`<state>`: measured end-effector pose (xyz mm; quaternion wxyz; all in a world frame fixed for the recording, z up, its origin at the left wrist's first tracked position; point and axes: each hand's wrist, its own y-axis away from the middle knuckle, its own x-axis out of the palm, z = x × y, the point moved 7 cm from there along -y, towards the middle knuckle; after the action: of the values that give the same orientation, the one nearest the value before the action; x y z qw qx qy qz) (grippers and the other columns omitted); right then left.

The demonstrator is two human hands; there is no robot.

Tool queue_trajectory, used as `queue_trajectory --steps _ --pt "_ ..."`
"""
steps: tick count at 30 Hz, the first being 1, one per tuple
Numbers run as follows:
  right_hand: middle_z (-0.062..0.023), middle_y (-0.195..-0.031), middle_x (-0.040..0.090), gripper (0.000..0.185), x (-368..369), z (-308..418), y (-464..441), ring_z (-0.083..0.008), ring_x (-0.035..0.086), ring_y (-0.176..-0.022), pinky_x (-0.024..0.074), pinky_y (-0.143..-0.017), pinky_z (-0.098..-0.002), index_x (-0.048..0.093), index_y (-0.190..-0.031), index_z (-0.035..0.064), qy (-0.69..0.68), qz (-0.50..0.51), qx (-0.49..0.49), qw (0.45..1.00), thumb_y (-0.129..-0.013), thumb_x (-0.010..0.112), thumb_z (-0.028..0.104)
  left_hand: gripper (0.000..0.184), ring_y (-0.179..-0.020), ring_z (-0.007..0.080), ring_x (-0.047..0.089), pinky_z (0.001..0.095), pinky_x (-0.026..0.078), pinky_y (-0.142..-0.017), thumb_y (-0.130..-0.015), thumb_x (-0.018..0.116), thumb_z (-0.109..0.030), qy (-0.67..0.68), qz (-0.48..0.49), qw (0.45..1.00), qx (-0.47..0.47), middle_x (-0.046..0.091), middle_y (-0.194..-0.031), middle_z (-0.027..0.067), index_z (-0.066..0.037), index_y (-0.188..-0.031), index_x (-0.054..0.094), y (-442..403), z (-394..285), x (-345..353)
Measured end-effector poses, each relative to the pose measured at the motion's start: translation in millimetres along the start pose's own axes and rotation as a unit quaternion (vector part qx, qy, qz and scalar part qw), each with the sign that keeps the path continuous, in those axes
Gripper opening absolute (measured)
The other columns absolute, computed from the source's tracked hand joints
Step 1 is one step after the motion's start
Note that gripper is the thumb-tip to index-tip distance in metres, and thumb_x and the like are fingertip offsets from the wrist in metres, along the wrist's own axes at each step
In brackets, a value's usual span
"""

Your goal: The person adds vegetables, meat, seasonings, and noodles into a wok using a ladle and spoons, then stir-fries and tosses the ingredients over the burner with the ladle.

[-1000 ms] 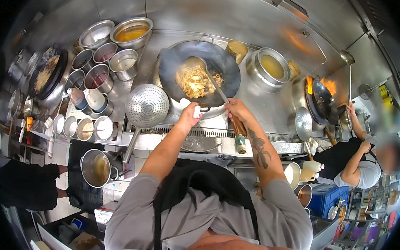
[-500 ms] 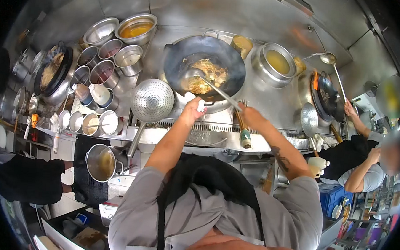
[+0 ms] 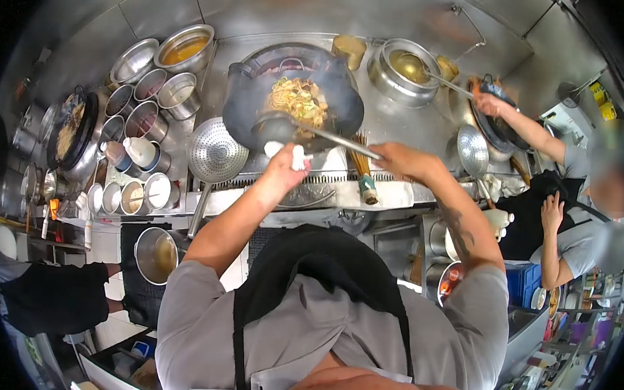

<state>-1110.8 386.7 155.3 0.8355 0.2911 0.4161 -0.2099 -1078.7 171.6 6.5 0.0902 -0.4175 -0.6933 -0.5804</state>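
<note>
My left hand (image 3: 286, 166) is closed round a white cloth (image 3: 298, 157) at the near edge of the wok (image 3: 239, 105). The wok is tilted, its far side raised. Noodles (image 3: 296, 101) lie in it, with steam above them. My right hand (image 3: 400, 161) grips the handle of a ladle (image 3: 277, 127), whose bowl is inside the wok, on the near side of the noodles. Below my right hand a bamboo brush (image 3: 362, 171) with a green-banded end lies on the front ledge.
A perforated strainer (image 3: 217, 150) lies left of the wok. Metal pots, bowls (image 3: 185, 46) and squeeze bottles (image 3: 140, 151) stand farther left. At the right are a pot of yellow liquid (image 3: 405, 72) and a co-worker (image 3: 576, 204) reaching a ladle into it. Another person (image 3: 56, 294) stands at the left.
The wok's far side has risen and the noodles have shifted toward its back. My ladle has moved to the near side. The co-worker's ladle has swung left into the yellow liquid.
</note>
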Motion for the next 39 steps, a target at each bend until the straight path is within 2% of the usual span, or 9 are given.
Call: queue_trajectory --steps 1,5,11,16,24,27,31,33,39 --pt "-0.0225 -0.09 0.061 0.029 9.5 -19.1 -14.4 -0.0383 0.058 -0.083 0.0453 -0.073 -0.0428 0.051 -0.112 0.0022 0.008 -0.038 -0.039 0.998 -0.086 0.053 0.014 0.014 -0.075 0.022 0.051 0.0313 0.043 -0.05 -0.088 0.05 -0.022 0.008 -0.02 1.0 0.004 0.052 -0.087 0.0072 -0.011 -0.095 0.049 -0.6 -0.8 -0.5" --pt "-0.0244 -0.083 0.061 0.03 31.1 -56.8 -56.9 -0.0389 0.06 -0.081 0.0477 -0.072 -0.046 0.048 -0.111 -0.0028 0.093 -0.102 0.089 0.986 -0.084 0.047 0.008 0.012 -0.066 0.0215 0.052 0.0301 0.045 -0.05 -0.085 0.053 -0.019 -0.04 0.131 0.988 0.074 0.053 -0.076 0.0059 -0.011 -0.093 0.049 -50.2 19.0 -46.6" --pt "-0.0244 -0.08 0.062 0.034 4.0 1.7 -28.7 -0.0382 0.062 -0.078 0.0512 -0.068 -0.042 0.049 -0.107 -0.0093 0.207 -0.19 0.069 0.957 -0.079 0.052 0.009 0.008 -0.057 0.0202 0.052 0.0312 0.044 -0.045 -0.087 0.049 -0.018 -0.031 0.06 0.998 0.009 0.053 -0.071 0.0049 -0.013 -0.081 0.052 -16.7 68.8 -90.0" --pt "-0.0233 -0.083 0.062 0.034 10.2 11.2 -12.4 -0.0371 0.062 -0.077 0.0497 -0.067 -0.043 0.05 -0.113 -0.0028 0.15 -0.104 0.048 0.982 -0.08 0.049 0.007 0.006 -0.056 0.0216 0.049 0.0312 0.042 -0.045 -0.083 0.052 -0.013 0.009 0.072 0.996 0.044 0.05 -0.067 0.0054 -0.01 -0.079 0.049 -63.1 -6.5 -37.1" --pt "-0.0237 -0.085 0.061 0.035 -6.5 3.1 31.6 -0.0417 0.058 -0.08 0.0456 -0.072 -0.046 0.05 -0.116 0.0028 0.045 -0.045 0.038 0.997 -0.083 0.054 0.012 0.009 -0.073 0.0224 0.05 0.0326 0.043 -0.051 -0.087 0.049 -0.02 -0.016 0.067 0.997 0.026 0.052 -0.08 0.006 -0.012 -0.092 0.049 -72.0 -20.0 -31.7" --pt "-0.0249 -0.086 0.061 0.037 -10.0 0.7 51.6 -0.0414 0.058 -0.082 0.0449 -0.074 -0.046 0.05 -0.118 0.0028 0.064 -0.034 0.032 0.997 -0.083 0.055 0.012 0.009 -0.07 0.0236 0.052 0.0311 0.042 -0.047 -0.086 0.049 -0.016 -0.035 0.02 0.999 0.013 0.053 -0.08 0.0071 -0.01 -0.092 0.047 5.8 -5.2 -13.1" --pt "-0.0243 -0.081 0.061 0.038 1.7 -38.3 19.7 -0.0419 0.058 -0.079 0.0443 -0.071 -0.0471 0.048 -0.119 0.0021 0.077 -0.089 0.063 0.991 -0.082 0.053 0.012 0.01 -0.069 0.0213 0.053 0.0301 0.042 -0.048 -0.087 0.049 -0.017 -0.009 0.016 1.0 -0.001 0.054 -0.082 0.0053 -0.01 -0.093 0.048 -33.3 -21.3 -24.4" --pt "-0.0242 -0.08 0.061 0.037 22.2 -68.0 -1.4 -0.0397 0.06 -0.076 0.0468 -0.067 -0.0458 0.048 -0.118 -0.0014 0.127 -0.142 0.081 0.978 -0.082 0.049 0.009 0.013 -0.067 0.0208 0.051 0.0304 0.043 -0.048 -0.086 0.054 -0.021 -0.036 0.095 0.994 0.031 0.052 -0.077 0.0052 -0.011 -0.094 0.048 -70.0 -12.3 -48.6" --pt "-0.0238 -0.077 0.061 0.039 28.0 -52.6 9.1 -0.0374 0.061 -0.071 0.0497 -0.061 -0.043 0.042 -0.12 -0.0057 0.225 -0.244 0.117 0.936 -0.082 0.046 0.005 0.013 -0.059 0.0217 0.052 0.0289 0.043 -0.043 -0.086 0.053 -0.022 -0.061 0.079 0.995 0.024 0.052 -0.073 0.0054 -0.012 -0.091 0.049 -23.9 39.8 -92.6"
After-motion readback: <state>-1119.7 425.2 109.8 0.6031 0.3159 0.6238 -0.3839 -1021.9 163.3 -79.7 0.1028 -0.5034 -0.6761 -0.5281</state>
